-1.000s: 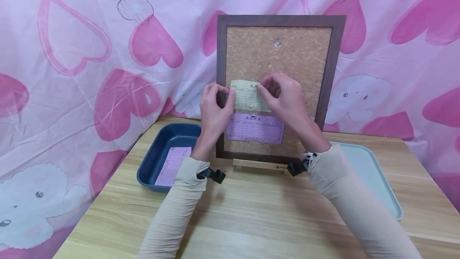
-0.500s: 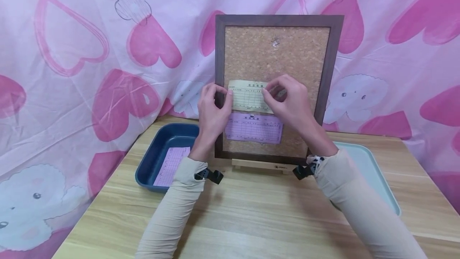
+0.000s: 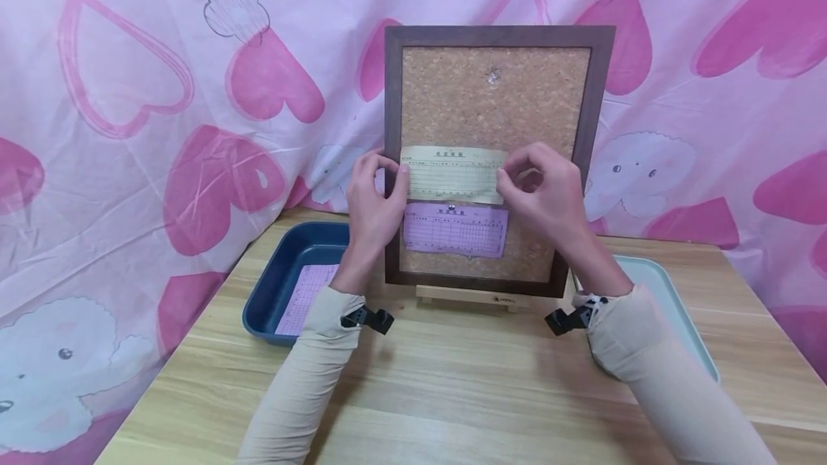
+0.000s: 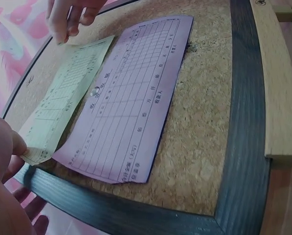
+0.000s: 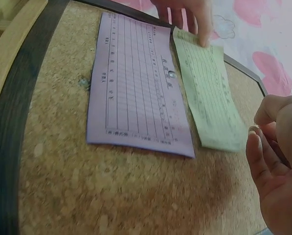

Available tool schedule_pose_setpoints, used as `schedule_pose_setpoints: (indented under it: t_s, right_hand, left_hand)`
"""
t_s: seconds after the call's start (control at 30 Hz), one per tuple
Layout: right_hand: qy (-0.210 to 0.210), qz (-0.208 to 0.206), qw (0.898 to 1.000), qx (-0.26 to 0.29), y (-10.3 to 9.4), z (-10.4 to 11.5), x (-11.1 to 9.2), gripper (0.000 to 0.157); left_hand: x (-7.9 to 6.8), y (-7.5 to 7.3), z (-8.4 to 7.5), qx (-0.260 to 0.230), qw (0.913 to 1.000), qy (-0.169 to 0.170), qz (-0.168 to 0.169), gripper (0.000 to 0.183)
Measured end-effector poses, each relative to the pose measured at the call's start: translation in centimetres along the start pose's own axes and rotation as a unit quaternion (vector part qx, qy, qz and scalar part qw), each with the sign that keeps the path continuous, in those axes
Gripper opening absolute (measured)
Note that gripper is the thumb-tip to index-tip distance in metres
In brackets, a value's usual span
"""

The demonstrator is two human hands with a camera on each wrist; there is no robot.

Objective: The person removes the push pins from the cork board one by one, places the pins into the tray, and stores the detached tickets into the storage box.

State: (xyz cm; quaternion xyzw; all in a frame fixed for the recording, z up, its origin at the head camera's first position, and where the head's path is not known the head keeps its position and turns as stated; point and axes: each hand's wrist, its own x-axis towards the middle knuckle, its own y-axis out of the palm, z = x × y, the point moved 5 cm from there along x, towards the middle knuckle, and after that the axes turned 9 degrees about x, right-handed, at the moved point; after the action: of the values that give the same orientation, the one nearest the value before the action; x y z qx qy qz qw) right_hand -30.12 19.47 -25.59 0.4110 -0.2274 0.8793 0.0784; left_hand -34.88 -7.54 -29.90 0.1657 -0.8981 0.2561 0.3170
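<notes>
A pale yellow receipt slip (image 3: pixel 452 174) lies across the cork board (image 3: pixel 491 106), just above a purple receipt slip (image 3: pixel 455 230). The left hand (image 3: pixel 377 199) pinches the yellow slip's left end beside the dark frame; its fingertips overlap the paper in the left wrist view. At the other end, the thumb and index finger of the right hand (image 3: pixel 543 185) come together right at the slip's right edge. A silver pushpin (image 5: pixel 172 74) sits at the purple slip's top middle. Shiny pins (image 3: pixel 494 75) cluster high on the cork.
The framed board leans on a small wooden stand (image 3: pixel 465 298) on the table (image 3: pixel 465 393). To the left, a dark blue tray (image 3: pixel 258 314) holds another pink receipt slip (image 3: pixel 306 296). A pale green tray (image 3: pixel 685 314) lies to the right, partly behind the right forearm.
The right hand has slid right along the yellow slip to its right end, uncovering its printed face. The slip and left hand have shifted slightly left.
</notes>
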Motion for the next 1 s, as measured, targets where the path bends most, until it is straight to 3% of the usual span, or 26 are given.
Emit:
schedule_pose_setpoints:
  t_s: [0.3, 0.57, 1.0]
  right_hand:
    - [0.003, -0.009, 1.0, -0.004, -1.9, -0.7, -1.2, 0.005]
    - [0.028, -0.018, 0.999, -0.027, -3.8, -1.8, -2.5, 0.005]
    - [0.039, -0.059, 0.997, -0.016, -6.9, -2.8, -4.6, 0.003]
  left_hand:
    - [-0.1, -1.4, 0.9, -0.006, 0.9995, 0.004, -0.032, 0.021]
    - [-0.3, -2.6, 1.7, -0.026, 0.9993, 0.011, -0.023, 0.023]
    - [-0.7, -4.8, 3.4, -0.056, 0.9977, 0.035, -0.018, 0.018]
